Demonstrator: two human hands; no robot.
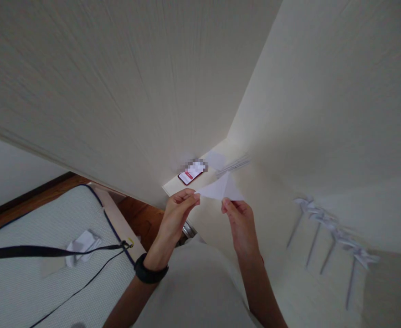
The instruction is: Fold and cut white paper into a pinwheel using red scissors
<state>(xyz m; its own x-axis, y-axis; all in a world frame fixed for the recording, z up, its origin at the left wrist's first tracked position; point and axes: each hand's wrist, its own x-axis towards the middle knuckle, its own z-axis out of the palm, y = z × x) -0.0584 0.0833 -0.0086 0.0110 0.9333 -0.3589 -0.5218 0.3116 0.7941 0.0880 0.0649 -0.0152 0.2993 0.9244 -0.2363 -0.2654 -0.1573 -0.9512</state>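
Both of my hands hold one folded white paper triangle point(221, 188) in the air over a cream-coloured table point(265, 218). My left hand point(177, 210) pinches its left tip between thumb and fingers; a black watch sits on that wrist. My right hand point(240, 223) grips the paper's lower right edge. The paper is folded into a flat triangular shape with a crease down its middle.
A phone point(191, 173) with a lit screen lies at the table's far end, beside white sheets point(217, 160) and thin sticks point(234, 165). Several paper pinwheels on sticks point(330, 237) lie at the right. A mattress point(33, 255) with a black strap point(50, 250) and crumpled white item point(82, 243) is at the left.
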